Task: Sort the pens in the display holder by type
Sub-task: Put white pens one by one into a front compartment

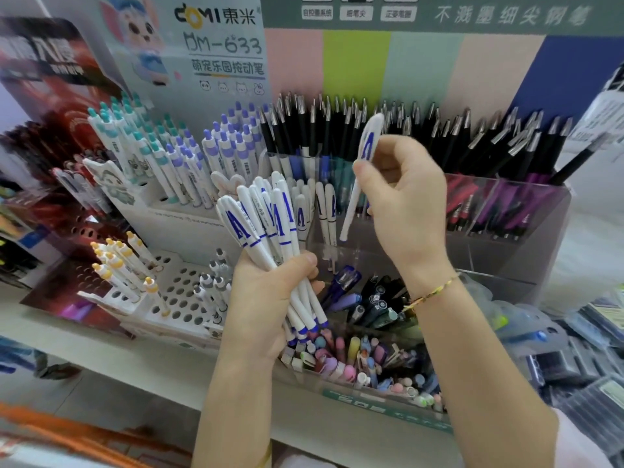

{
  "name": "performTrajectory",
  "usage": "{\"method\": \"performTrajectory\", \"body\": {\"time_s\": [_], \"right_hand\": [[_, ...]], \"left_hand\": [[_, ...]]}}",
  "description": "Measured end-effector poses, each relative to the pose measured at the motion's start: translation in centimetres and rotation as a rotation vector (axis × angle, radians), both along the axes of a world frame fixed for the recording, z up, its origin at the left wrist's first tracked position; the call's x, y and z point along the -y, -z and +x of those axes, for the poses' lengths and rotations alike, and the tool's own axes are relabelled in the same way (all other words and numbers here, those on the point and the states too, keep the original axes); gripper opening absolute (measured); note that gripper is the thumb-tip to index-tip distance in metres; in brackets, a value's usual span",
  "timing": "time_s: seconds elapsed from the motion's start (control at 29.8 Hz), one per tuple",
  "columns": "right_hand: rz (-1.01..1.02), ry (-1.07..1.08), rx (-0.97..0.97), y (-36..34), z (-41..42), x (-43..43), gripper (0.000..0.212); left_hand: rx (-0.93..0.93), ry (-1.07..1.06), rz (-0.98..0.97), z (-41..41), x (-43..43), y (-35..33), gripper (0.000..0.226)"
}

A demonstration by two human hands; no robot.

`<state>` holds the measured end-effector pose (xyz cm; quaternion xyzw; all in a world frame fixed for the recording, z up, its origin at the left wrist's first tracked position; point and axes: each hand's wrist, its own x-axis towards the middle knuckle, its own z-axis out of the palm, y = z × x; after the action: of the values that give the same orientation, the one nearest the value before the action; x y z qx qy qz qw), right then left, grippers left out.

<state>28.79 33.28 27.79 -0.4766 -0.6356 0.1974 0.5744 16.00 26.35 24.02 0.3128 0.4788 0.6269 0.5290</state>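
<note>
Partly hidden bundle (270,224) in left hand (266,298), pen (368,140) in right hand (405,197)

The white pens (270,228) look like smooth, glossy plastic, and the display holder (506,255) at three o'clock from them is clear, shiny plastic. At one o'clock the black pens (450,146) have matt barrels and bright metal clips (518,143); the backboard (226,62) at eleven o'clock looks like printed card.

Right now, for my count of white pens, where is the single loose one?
Head view, right of centre: the right hand pinches the single pen in front of the black pens, beside the bunch in the left hand.
</note>
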Motion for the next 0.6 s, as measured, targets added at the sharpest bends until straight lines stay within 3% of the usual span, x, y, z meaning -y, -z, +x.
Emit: {"method": "performTrajectory", "body": {"time_s": [0.13, 0.27, 0.5, 0.6], "right_hand": [[-0.111, 0.163, 0.530, 2.4, -0.6, -0.7, 0.012], [-0.248, 0.310, 0.802, 3.2, -1.4, -0.8, 0.024], [-0.270, 0.329, 0.781, 2.4, -1.4, -0.4, 0.027], [-0.187, 0.154, 0.532, 1.8, -0.8, 0.5, 0.029]], "left_hand": [[-0.009, 0.017, 0.009, 0.2, -0.1, 0.0, 0.026], [-0.037, 0.061, 0.021, 0.3, 0.1, -0.2, 0.029], [-0.003, 0.133, -0.011, 0.5, 0.3, -0.5, 0.022], [0.027, 0.171, -0.018, 0.7, 0.3, -0.6, 0.021]]}}
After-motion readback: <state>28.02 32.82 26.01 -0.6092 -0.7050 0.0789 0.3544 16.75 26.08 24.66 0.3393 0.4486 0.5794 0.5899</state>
